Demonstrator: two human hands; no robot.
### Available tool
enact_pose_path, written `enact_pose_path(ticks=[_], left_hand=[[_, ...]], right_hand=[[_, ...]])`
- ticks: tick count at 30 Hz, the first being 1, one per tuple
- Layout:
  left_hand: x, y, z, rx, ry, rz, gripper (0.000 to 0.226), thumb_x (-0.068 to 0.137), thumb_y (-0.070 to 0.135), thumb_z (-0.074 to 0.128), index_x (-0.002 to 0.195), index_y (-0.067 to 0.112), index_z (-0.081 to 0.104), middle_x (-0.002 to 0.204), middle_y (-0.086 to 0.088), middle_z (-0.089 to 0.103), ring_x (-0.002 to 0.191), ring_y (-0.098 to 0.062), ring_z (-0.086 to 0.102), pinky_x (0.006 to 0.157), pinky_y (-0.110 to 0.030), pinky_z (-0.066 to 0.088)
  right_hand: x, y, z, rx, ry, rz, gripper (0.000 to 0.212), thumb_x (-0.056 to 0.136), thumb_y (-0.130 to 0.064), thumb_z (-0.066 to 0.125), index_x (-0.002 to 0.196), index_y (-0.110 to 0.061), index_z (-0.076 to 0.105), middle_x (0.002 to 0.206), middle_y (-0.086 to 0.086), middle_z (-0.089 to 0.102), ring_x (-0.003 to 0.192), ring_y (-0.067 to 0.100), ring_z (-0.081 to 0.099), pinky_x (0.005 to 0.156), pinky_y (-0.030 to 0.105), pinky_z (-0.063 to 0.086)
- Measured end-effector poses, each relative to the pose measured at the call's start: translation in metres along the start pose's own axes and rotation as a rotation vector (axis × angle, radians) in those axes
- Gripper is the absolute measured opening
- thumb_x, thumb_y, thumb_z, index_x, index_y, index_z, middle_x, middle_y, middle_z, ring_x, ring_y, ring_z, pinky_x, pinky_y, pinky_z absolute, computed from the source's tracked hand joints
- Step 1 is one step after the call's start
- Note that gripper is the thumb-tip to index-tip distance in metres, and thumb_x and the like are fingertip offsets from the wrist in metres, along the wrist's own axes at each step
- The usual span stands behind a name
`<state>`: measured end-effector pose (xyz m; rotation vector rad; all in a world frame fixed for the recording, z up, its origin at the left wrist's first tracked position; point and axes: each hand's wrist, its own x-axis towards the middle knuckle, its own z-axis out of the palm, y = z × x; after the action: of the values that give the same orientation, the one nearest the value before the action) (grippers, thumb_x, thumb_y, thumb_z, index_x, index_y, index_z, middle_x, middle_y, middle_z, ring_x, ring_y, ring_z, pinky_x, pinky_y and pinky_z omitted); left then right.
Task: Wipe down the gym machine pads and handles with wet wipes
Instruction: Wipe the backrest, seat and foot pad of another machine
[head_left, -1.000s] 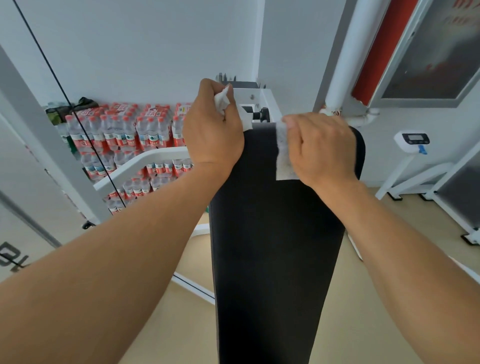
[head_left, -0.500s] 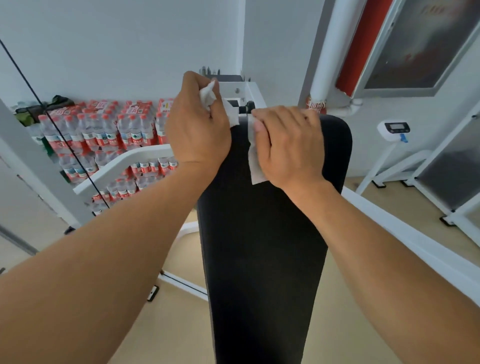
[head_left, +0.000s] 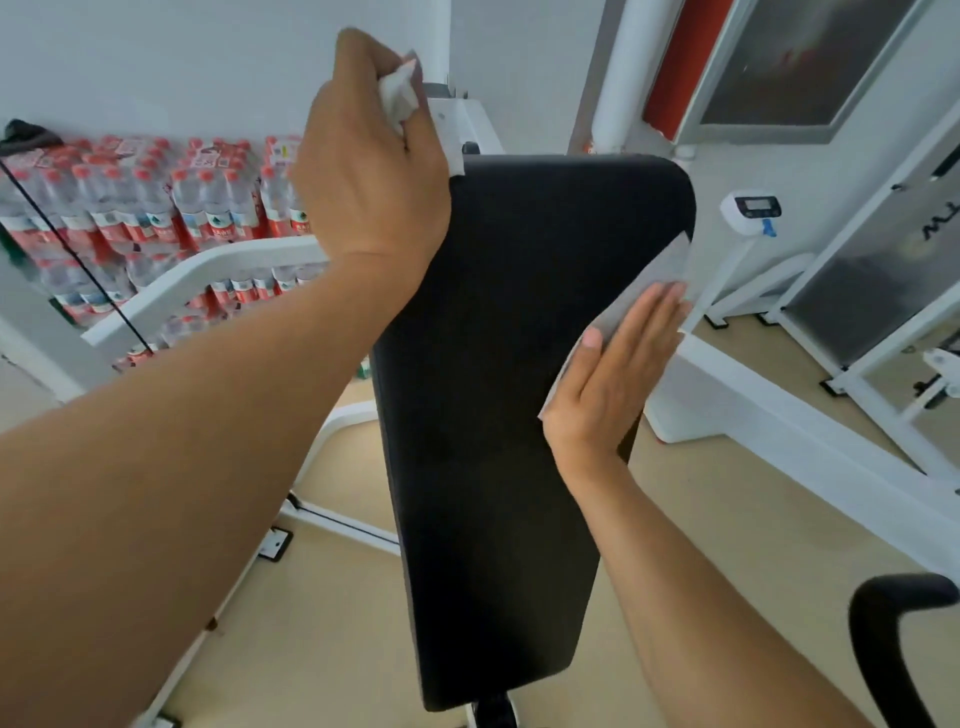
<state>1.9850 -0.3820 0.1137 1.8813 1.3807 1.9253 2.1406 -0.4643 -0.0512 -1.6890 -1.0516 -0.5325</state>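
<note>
1. The black pad (head_left: 509, 395) ran down the centre of the frame, from upper centre to the bottom edge.
2. The white machine frame (head_left: 208, 270) crossed the left side behind the left forearm, with a thin black cable (head_left: 67, 249) slanting in front of it.
3. Stacked packs of water bottles (head_left: 156, 208) filled the upper left, partly hidden by the frame and the left arm.
4. The left hand (head_left: 369, 176) sat at the pad's upper left corner, fingers curled round a bunched white wipe (head_left: 397, 98), blocking that corner.
5. The right hand (head_left: 613, 374) lay flat, fingers straight and together, pressing a second wipe (head_left: 660, 280) on the pad's right edge.
6. A white scale (head_left: 753, 210) stood at the right, beyond the pad.
7. A black handle (head_left: 883, 639) curved in the lower right corner.
</note>
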Motion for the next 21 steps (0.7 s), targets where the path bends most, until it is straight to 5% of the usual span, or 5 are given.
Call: enact_pose_path(ticks=[5, 9, 15, 21], left_hand=[[0.001, -0.009, -0.002, -0.211, 0.065, -0.125, 0.026, 0.099, 0.030, 0.050, 0.103, 0.006, 0.060, 0.074, 0.023, 0.048, 0.072, 0.014, 0.054, 0.067, -0.006, 0.041], [-0.009, -0.026, -0.006, -0.406, 0.148, -0.310, 0.016, 0.100, 0.017, 0.052, 0.101, 0.003, 0.060, 0.074, 0.012, 0.053, 0.066, 0.009, 0.052, 0.068, -0.011, 0.044], [-0.057, -0.038, -0.014, -0.449, 0.167, -0.525, 0.015, 0.105, 0.023, 0.048, 0.096, 0.012, 0.054, 0.076, 0.014, 0.053, 0.071, 0.007, 0.055, 0.072, -0.006, 0.043], [-0.073, -0.033, -0.020, -0.360, 0.149, -0.522, 0.011, 0.106, 0.022, 0.044, 0.100, 0.014, 0.047, 0.074, 0.016, 0.047, 0.072, 0.012, 0.053, 0.068, -0.006, 0.041]], right_hand=[[-0.087, 0.001, 0.005, -0.209, -0.383, -0.826, 0.067, 0.109, -0.041, 0.024, 0.162, -0.014, -0.006, 0.170, 0.004, -0.016, 0.158, 0.025, -0.008, 0.128, 0.047, -0.001], [-0.077, 0.022, 0.002, -0.325, -0.408, -1.183, 0.071, 0.109, -0.046, 0.032, 0.163, -0.018, -0.004, 0.170, 0.002, -0.018, 0.157, 0.021, -0.011, 0.128, 0.043, -0.004], [0.036, -0.025, -0.016, -0.475, -0.193, -0.560, 0.067, 0.110, -0.045, 0.018, 0.160, -0.001, 0.016, 0.166, 0.024, 0.018, 0.155, 0.040, 0.013, 0.124, 0.047, -0.007], [0.051, -0.045, -0.009, -0.204, -0.163, -0.596, 0.062, 0.110, -0.032, 0.027, 0.153, 0.012, 0.025, 0.160, 0.034, 0.026, 0.151, 0.047, 0.021, 0.126, 0.057, 0.014]])
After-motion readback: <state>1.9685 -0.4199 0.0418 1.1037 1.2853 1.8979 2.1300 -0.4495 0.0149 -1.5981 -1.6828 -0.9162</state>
